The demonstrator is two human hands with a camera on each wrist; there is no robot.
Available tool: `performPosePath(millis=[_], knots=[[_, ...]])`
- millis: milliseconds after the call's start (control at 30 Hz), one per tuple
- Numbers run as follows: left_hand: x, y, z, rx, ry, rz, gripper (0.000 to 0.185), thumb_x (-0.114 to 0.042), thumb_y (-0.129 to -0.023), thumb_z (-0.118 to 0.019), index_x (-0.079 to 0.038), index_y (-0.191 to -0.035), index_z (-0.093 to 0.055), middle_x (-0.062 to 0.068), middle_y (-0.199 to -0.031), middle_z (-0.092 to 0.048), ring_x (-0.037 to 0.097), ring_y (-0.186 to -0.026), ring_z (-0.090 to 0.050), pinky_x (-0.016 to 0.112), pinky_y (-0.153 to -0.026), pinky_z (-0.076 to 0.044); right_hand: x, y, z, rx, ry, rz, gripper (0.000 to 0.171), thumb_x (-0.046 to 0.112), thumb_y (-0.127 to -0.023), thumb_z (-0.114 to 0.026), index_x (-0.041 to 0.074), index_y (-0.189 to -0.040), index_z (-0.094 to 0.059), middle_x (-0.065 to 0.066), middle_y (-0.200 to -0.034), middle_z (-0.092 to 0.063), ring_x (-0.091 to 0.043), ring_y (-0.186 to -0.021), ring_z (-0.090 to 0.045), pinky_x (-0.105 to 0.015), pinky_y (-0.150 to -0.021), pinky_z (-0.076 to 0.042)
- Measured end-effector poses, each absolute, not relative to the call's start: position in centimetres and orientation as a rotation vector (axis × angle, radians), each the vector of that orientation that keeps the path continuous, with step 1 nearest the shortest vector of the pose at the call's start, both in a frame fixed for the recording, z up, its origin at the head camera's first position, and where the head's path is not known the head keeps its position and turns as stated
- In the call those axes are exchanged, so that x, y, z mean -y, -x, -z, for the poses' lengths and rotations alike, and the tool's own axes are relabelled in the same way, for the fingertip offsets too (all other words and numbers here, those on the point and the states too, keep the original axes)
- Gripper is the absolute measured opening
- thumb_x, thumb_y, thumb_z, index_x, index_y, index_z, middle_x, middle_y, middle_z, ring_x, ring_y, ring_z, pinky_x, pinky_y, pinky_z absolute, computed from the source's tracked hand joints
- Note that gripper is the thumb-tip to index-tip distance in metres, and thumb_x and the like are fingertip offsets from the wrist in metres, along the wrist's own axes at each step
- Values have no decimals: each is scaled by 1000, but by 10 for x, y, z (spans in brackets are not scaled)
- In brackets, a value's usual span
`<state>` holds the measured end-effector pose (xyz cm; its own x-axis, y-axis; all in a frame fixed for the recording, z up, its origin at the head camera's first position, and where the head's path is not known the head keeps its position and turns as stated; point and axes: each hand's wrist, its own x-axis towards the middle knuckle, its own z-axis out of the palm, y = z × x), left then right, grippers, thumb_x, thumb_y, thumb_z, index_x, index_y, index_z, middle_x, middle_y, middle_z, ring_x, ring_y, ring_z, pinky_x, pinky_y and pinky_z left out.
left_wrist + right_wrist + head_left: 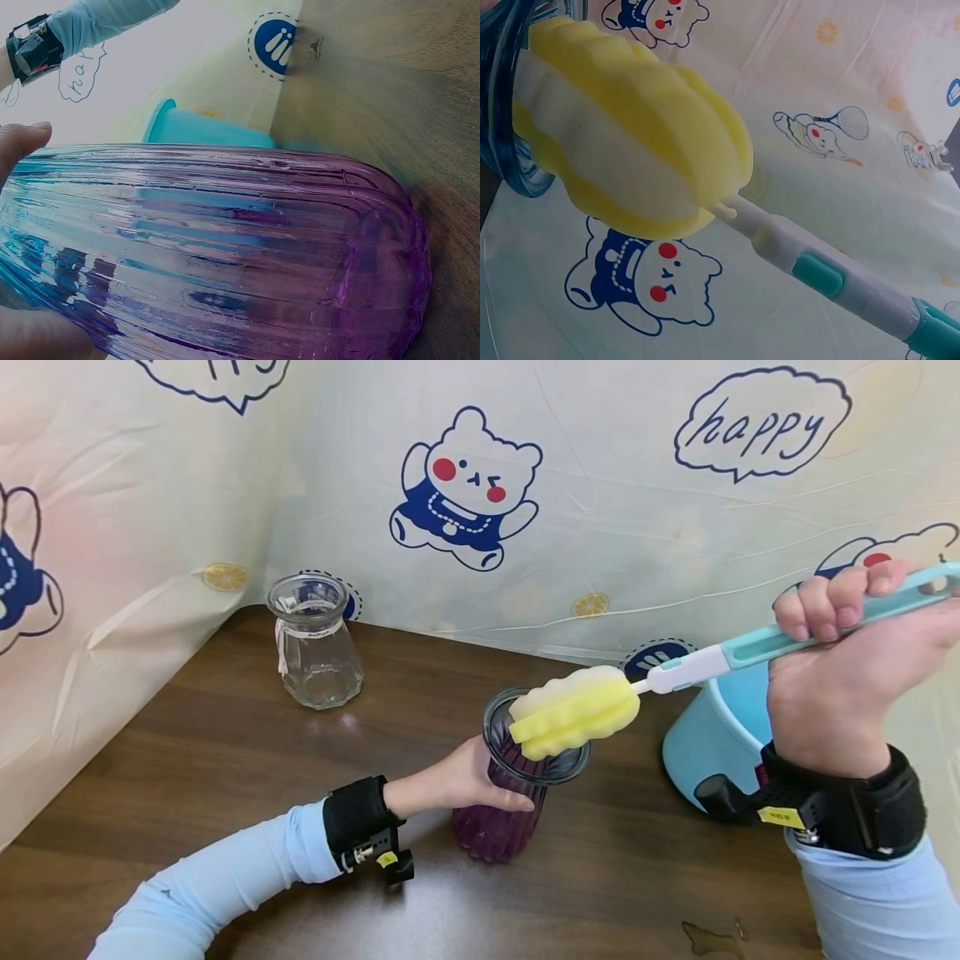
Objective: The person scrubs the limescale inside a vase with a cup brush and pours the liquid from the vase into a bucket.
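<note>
My left hand (480, 781) grips a ribbed glass vase (495, 831) below its wide rim, thumb across the near side. The vase, purple at the base and bluish toward the mouth, leans a little to the right over the table. In my right hand (855, 652) is the teal handle of a bottle brush (765, 647), held up at the right. Its yellow and white sponge head (573, 714) points down to the left at the vase mouth. The right wrist view shows the tip of the sponge (630, 135) inside the blue-tinted rim (510, 97).
A light-blue bucket (693, 743) stands behind my right wrist. At the back left is a clear glass jar (322, 660) with a ribbon round its neck. A small wet patch (708, 939) lies on the brown table (615, 877). A printed curtain (600, 502) borders the back and left.
</note>
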<state>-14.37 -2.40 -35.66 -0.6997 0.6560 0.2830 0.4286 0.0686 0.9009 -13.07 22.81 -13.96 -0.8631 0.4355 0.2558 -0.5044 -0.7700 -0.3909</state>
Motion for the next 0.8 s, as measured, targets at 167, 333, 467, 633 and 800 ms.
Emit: performPosePath(millis=[167, 333, 467, 633, 800], knots=[[24, 143, 355, -2143, -1138, -1686, 85, -12, -67, -79, -6, -137, -30, 9, -130, -47, 15, -115, -44, 31, -100, -34, -216, 130, 142, 729, -225, -2552, 56, 51, -95, -27, 4, -67, -36, -7, -51, -24, -19, -38, -19, -28, -36, -15], [24, 144, 354, -2142, -1152, -1704, 86, -12, -66, -79, -8, -137, -31, 7, -133, -45, 15, -117, -43, 32, -101, -33, -206, 130, 144, 809, -225, -2549, 53, 48, -94, -29, 4, -64, -34, -6, -49, -22, -17, -38, -18, -26, -38, -11], [24, 144, 354, -2153, -1116, -1716, 87, -12, -66, -80, -8, -138, -31, 7, -134, -44, 15, -118, -42, 34, -101, -33, -199, 128, 145, 844, -248, -2548, 54, 48, -93, -28, 5, -63, -33, -6, -47, -23, -17, -37, -20, -26, -38, -12], [27, 145, 356, -2168, -1089, -1729, 87, -11, -64, -80, -6, -137, -33, 8, -133, -46, 16, -118, -42, 37, -101, -32, -190, 124, 145, 897, -292, -2524, 52, 45, -93, -26, 4, -61, -31, -7, -46, -24, -18, -35, -22, -27, -37, -13], [23, 146, 357, -2156, -1125, -1722, 84, -13, -65, -80, -5, -135, -34, 8, -131, -47, 16, -117, -43, 37, -102, -32, -187, 120, 146, 923, -395, -2486, 50, 41, -93, -21, 3, -61, -30, -7, -44, -25, -19, -34, -24, -27, -36, -14]])
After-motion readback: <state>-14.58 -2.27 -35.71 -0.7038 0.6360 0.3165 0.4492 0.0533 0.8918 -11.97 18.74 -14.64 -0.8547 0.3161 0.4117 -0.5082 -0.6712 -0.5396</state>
